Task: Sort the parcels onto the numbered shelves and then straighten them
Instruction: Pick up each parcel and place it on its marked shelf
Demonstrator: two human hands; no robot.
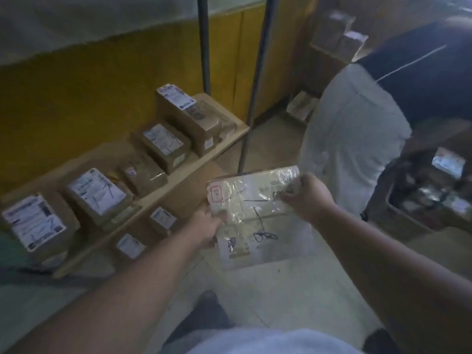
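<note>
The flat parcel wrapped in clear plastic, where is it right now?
The flat plastic-wrapped parcel is held in mid-air between the left hand and right hand, centre of the head view, right of the wooden shelf of brown boxes.

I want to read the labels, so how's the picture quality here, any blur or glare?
Head view: dim and soft throughout; glare on the plastic wrap of the parcel held by both hands; label print on the shelf boxes is too blurred to read; wide-angle bending at the edges.

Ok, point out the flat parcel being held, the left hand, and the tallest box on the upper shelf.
flat parcel (255,213), head view, on its plastic-wrapped label face.
left hand (207,229), head view, on the back of the hand gripping the parcel's left edge.
tallest box (194,123), head view, on its brown top face.
</note>
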